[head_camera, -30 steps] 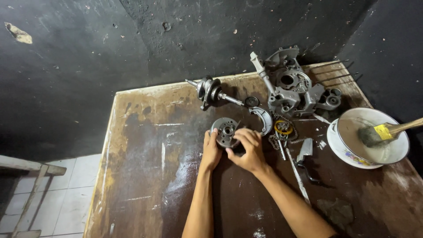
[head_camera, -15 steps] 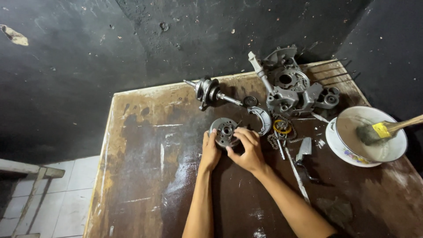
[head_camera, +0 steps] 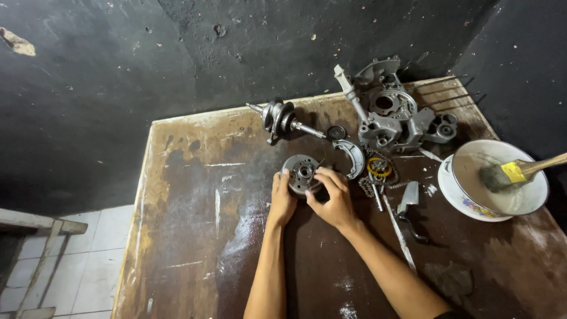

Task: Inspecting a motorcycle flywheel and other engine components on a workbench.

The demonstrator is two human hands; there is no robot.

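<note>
A round grey metal disc part (head_camera: 301, 171) with a hub in its middle lies on the worn wooden table (head_camera: 195, 218). My left hand (head_camera: 282, 198) grips its left rim. My right hand (head_camera: 333, 198) curls over its lower right side, fingers on the rim. Both forearms reach in from the bottom edge.
A crankshaft (head_camera: 282, 120) lies behind the disc. A grey engine casing (head_camera: 393, 115) sits at the back right, a curved metal piece (head_camera: 354, 156) and a chain with a yellow ring (head_camera: 378, 168) beside it. A white bowl (head_camera: 466, 201) holds a brush (head_camera: 514, 173). Tiled floor (head_camera: 88, 254) lies left.
Both hands stay on the disc; the fingers shift only slightly. The view has drifted a little, nothing else has moved.
</note>
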